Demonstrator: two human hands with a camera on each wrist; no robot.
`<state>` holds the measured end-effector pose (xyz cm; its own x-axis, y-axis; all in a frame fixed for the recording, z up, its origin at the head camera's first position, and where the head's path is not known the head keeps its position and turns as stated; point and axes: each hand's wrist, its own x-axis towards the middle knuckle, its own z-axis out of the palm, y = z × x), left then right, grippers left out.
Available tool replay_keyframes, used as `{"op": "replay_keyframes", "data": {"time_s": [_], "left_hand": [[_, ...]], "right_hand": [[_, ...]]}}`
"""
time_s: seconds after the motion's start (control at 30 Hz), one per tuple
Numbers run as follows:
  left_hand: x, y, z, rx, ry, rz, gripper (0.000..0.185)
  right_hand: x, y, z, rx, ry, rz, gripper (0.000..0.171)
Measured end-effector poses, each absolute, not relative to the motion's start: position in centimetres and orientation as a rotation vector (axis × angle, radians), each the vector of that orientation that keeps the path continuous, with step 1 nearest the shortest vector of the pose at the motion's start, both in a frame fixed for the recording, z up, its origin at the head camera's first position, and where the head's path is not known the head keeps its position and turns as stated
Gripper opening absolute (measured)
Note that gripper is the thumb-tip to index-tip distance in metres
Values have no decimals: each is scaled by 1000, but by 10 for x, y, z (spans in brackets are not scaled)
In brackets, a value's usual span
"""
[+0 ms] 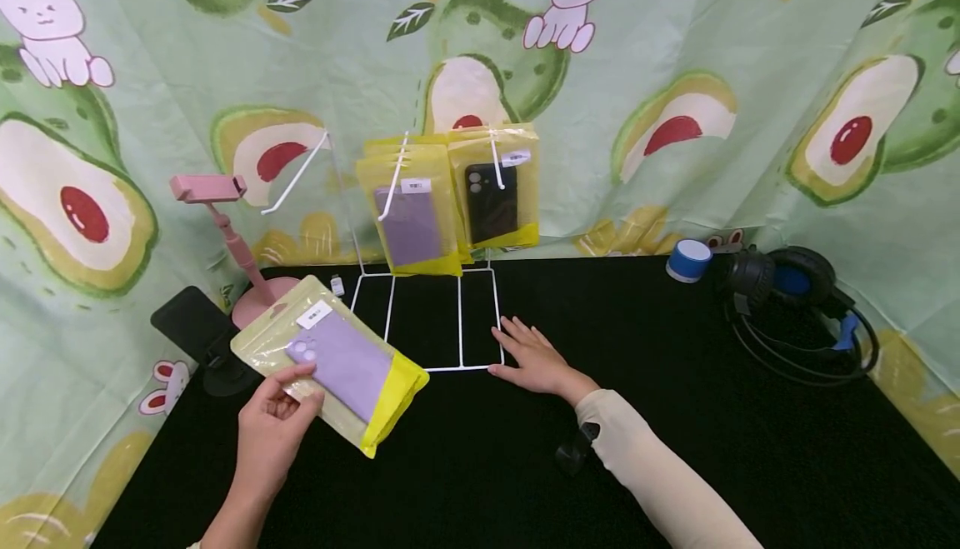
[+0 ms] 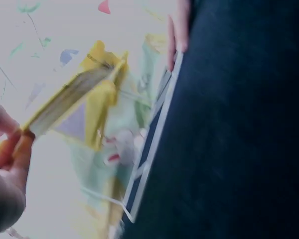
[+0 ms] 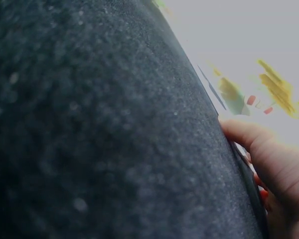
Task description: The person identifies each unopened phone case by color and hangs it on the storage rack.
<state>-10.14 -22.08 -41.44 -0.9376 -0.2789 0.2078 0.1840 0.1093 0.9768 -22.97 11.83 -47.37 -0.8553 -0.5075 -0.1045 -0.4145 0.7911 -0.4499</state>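
My left hand [image 1: 273, 432] pinches the edge of a clear bag with a yellow bottom, holding a purple phone case [image 1: 348, 366], tilted in front of a white wire display rack [image 1: 461, 324]. The left wrist view shows this bag [image 2: 65, 97] nearly edge-on from the thumb and fingers. My right hand [image 1: 536, 363] lies spread on the black table, fingertips right at the front right corner of the rack's base. From the rack's middle hook hang bagged purple phone cases [image 1: 408, 228]; on the right hook, a bagged black phone case [image 1: 491, 207]. The left hook [image 1: 296, 174] carries nothing.
At left stand a pink phone stand [image 1: 240, 249] and a black stand [image 1: 187, 328]. A small white piece [image 1: 337, 286] lies behind the held bag. Toward the right are a blue-and-white round tub [image 1: 688, 261] and black headphones [image 1: 806, 282]. A patterned curtain [image 1: 585, 116] hangs behind.
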Motion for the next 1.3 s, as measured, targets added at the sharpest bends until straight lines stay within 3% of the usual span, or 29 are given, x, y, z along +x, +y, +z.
{"op": "replay_keyframes", "data": {"time_s": [0.27,0.53,0.73,1.3], "left_hand": [[-104,-209,-382,-552,-1744,-2059,36],[-115,-199,-352,-833,-1586,-2050,43],[-131,-192,-344,-938,-1617,-2060,44],[-162,-190,-346,-904,-1747,-2147,46]], "right_hand": [[-230,119,-475,-711,2771,-584,69],[-230,118,-473,-693,2773,-585,69],[-230,118,-474,-688,2773,-578,68],[-229,118,-476,-690,2787,-577,68]]}}
